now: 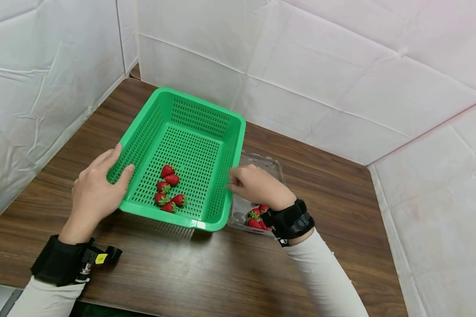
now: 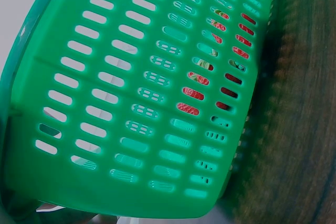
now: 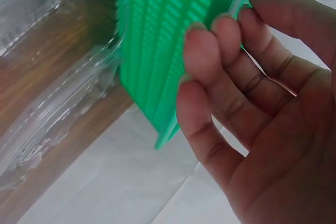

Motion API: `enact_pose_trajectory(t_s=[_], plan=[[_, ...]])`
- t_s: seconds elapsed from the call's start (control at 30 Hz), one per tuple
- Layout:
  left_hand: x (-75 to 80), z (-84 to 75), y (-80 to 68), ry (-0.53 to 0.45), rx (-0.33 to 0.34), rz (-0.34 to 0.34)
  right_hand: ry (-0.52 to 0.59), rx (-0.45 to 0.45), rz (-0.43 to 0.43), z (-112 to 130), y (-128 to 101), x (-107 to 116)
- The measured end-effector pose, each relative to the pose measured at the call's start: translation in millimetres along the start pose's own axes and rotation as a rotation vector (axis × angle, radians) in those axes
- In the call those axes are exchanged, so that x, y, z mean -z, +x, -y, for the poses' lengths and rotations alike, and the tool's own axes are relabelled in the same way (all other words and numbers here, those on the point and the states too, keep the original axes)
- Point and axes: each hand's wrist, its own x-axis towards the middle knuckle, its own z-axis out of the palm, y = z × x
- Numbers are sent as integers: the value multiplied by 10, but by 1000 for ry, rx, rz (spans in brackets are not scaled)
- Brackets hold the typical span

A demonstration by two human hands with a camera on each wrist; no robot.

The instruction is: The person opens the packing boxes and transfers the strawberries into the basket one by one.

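A green slotted basket (image 1: 230,132) sits on the wooden table (image 1: 341,211) with several strawberries (image 1: 168,189) at its near end. My left hand (image 1: 97,185) grips the basket's left wall, thumb inside and fingers outside. The left wrist view is filled by that wall (image 2: 131,93), with the berries (image 2: 193,93) red behind the slots. My right hand (image 1: 254,182) is at the basket's right rim, over a clear plastic clamshell (image 1: 275,165) that holds more strawberries (image 1: 255,217). In the right wrist view its fingers (image 3: 210,40) are loosely bent, tips against the green rim (image 3: 168,35), palm empty.
White sheeted walls (image 1: 301,66) close in the table at the back, left and right. The clamshell (image 3: 63,103) lies tight against the basket's right side. Bare tabletop extends in front of the basket and to the right of the clamshell.
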Motion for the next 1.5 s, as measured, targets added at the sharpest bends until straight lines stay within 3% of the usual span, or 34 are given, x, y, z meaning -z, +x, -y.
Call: enact_pose_trajectory(t_s=[0.27,0.97,1.5], plan=[[7,9,-2,-8,5,2,-10,-2,-16,-111,-76,-39],[14,-5,1,-3,11,19,-55,-80,109,-467,-294,-270],[10,-7,0,-7,-6,19,-106,-86,127,-650,-341,-515]])
